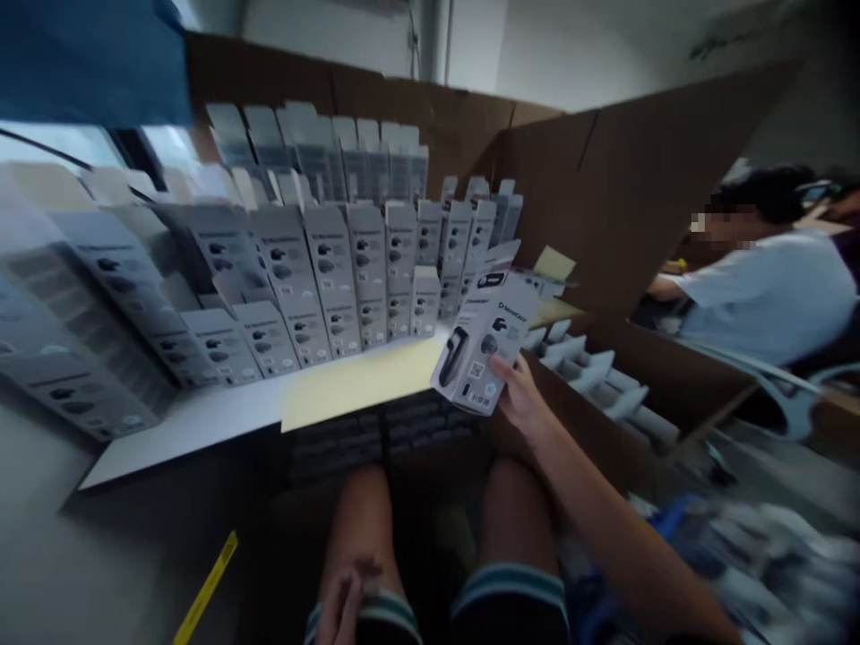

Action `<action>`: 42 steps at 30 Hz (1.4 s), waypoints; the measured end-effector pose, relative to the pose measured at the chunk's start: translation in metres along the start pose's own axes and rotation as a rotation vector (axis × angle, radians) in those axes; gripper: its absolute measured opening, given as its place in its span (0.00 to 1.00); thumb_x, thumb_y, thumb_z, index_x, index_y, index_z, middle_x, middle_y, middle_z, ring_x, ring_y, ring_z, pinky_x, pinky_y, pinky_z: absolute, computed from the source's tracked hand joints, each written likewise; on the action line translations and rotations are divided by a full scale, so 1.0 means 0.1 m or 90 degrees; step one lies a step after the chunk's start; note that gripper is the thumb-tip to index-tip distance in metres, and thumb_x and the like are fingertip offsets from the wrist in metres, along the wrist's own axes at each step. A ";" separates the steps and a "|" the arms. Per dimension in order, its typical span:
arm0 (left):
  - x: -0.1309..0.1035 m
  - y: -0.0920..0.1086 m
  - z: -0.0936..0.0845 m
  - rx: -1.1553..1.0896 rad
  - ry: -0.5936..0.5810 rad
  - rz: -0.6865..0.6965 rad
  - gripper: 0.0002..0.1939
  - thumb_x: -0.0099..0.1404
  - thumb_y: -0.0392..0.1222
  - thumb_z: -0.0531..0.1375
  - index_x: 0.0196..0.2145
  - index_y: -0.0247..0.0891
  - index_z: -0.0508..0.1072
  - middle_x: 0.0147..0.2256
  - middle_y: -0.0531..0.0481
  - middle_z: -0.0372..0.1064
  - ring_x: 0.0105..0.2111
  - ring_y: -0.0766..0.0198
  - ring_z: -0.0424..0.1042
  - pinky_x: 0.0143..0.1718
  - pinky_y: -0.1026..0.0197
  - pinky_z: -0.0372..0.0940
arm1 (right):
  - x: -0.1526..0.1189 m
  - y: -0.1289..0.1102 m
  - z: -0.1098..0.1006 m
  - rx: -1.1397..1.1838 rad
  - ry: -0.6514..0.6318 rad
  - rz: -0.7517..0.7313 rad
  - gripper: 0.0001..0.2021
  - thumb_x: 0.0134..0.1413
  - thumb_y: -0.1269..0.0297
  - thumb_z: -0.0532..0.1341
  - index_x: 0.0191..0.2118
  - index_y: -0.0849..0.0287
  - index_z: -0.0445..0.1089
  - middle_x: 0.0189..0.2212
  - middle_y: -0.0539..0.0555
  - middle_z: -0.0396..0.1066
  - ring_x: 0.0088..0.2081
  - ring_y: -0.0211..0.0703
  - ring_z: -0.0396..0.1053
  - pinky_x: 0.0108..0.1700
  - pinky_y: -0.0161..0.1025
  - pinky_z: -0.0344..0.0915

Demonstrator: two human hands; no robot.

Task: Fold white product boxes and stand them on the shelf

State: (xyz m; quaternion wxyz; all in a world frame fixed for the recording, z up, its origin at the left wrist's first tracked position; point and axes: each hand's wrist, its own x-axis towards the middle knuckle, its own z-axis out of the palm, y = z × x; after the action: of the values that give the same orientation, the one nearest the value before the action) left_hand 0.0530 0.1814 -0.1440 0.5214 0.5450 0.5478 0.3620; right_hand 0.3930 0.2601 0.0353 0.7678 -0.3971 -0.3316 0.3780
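Observation:
My right hand (pixel 520 390) grips the lower right edge of a white printed product box (pixel 485 336), its thumb on the front face. The box is tilted, its top flap standing up, and pictures of a dark device and a QR code are printed on it. It is held up in front of the table's right end. My left hand (pixel 344 602) is low over my left thigh, blurred and partly cut off by the bottom edge; its fingers are not clear. Rows of similar boxes (pixel 331 278) stand stacked on the table, many with raised flaps.
A pale yellow sheet (pixel 359 383) lies along the table's front edge. Brown cardboard walls (pixel 591 179) rise behind and to the right. At right, a carton holds white dividers (pixel 595 372). Another person in a white shirt (pixel 766 282) sits beyond. Plastic-wrapped items (pixel 759 564) lie lower right.

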 end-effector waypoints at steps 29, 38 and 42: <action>-1.82 0.29 -0.25 0.086 -0.368 0.614 0.06 0.69 0.33 0.53 0.39 0.43 0.65 0.58 0.45 0.70 0.66 0.53 0.57 0.68 0.36 0.41 | -3.66 0.82 -0.13 -0.157 0.029 0.050 0.42 0.45 0.56 0.70 0.63 0.50 0.50 0.60 0.58 0.62 0.61 0.53 0.63 0.64 0.54 0.57; -1.72 0.12 -0.21 0.073 -0.256 0.405 0.10 0.71 0.48 0.53 0.35 0.41 0.68 0.71 0.44 0.43 0.70 0.49 0.46 0.68 0.34 0.42 | -4.01 0.90 0.02 -0.494 -0.144 0.050 0.58 0.40 0.47 0.72 0.71 0.56 0.38 0.62 0.68 0.53 0.63 0.64 0.56 0.63 0.61 0.55; -1.66 0.10 -0.20 0.051 -0.234 0.388 0.11 0.69 0.49 0.54 0.33 0.40 0.69 0.72 0.46 0.40 0.65 0.47 0.57 0.66 0.38 0.51 | -4.02 0.86 -0.03 -0.551 -0.186 0.062 0.59 0.41 0.45 0.71 0.71 0.55 0.36 0.56 0.66 0.56 0.58 0.63 0.60 0.59 0.61 0.59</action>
State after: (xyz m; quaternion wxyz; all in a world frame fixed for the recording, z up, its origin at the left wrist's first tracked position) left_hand 0.0132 0.0239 -0.1015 0.4573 0.7597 0.2706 0.3749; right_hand 0.1693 -0.0455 -0.1238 0.4578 -0.6391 -0.5446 0.2923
